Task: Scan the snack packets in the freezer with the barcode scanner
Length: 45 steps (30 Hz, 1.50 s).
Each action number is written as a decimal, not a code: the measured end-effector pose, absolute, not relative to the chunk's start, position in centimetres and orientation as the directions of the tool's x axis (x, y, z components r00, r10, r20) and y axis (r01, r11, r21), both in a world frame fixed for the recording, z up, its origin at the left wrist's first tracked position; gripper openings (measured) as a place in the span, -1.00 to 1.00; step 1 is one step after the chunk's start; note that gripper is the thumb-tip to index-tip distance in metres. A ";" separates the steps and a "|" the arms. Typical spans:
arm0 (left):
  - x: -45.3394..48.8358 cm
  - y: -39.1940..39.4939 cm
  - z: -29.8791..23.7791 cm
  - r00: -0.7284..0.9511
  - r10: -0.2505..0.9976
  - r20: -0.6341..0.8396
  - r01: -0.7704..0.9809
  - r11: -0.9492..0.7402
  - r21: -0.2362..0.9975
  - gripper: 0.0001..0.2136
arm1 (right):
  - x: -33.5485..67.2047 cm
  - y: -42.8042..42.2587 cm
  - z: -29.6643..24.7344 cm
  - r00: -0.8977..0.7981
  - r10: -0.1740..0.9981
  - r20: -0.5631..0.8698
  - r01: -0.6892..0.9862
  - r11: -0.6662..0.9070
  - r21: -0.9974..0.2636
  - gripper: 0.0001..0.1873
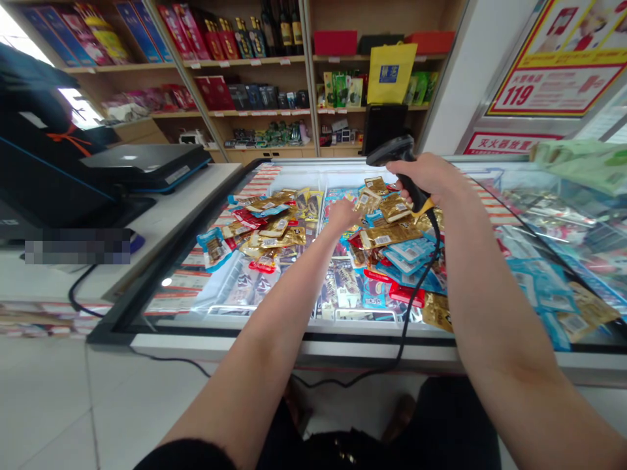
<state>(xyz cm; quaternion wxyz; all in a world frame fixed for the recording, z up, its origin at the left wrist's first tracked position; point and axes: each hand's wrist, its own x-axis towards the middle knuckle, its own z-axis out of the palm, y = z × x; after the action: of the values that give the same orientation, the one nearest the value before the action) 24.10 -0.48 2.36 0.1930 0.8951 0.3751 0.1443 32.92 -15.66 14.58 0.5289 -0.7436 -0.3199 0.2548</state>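
Observation:
My right hand (pixel 428 177) is wrapped round the handle of a black barcode scanner (pixel 390 151), whose head tilts to the left above the packets. Below it, my left hand (pixel 343 213) pinches the edge of a small gold snack packet (pixel 368 201) with a white label facing up. Its fingertips are partly hidden behind the hand. To the right lie more gold packets (pixel 394 235) and blue packets (pixel 409 253) in a loose heap on the glass top of a chest freezer (pixel 196 290). Another heap of gold, red and blue packets (pixel 274 225) lies left of my forearm.
The scanner's black cable (pixel 410 313) hangs over the freezer's front edge and loops past my legs. A counter with a flat scale (pixel 147 160) stands at left. Shelves with boxes and bottles (pixel 287 26) line the back. More packets (pixel 543 290) lie at right.

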 end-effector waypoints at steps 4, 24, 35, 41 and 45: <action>22.5 0.1 2.7 0.591 0.787 0.180 0.552 -0.557 0.621 -0.76 | 32.6 -15.4 14.4 0.657 0.753 -0.042 0.221 -0.246 -0.944 -0.80; 14.4 6.9 2.5 0.388 0.856 0.343 0.436 -0.498 0.750 -0.89 | 28.6 -13.1 12.8 0.481 0.864 -0.150 0.230 -0.289 -0.929 -0.71; 14.3 6.9 2.6 0.382 0.854 0.354 0.433 -0.503 0.748 -0.88 | 28.7 -12.5 11.9 0.461 0.874 -0.153 0.266 -0.301 -0.916 -0.70; 14.2 6.6 2.6 0.386 0.851 0.355 0.443 -0.509 0.738 -0.87 | 28.5 -12.6 12.0 0.457 0.877 -0.151 0.256 -0.293 -0.921 -0.70; 14.3 6.7 2.6 0.390 0.849 0.356 0.455 -0.514 0.727 -0.87 | 28.4 -12.7 12.1 0.453 0.878 -0.153 0.238 -0.285 -0.929 -0.71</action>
<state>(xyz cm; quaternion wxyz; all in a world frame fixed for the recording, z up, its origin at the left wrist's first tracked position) 14.29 6.66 2.60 0.2689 0.7892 0.4130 0.3664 28.38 -12.68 12.13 0.4555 -0.7203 -0.3876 0.3514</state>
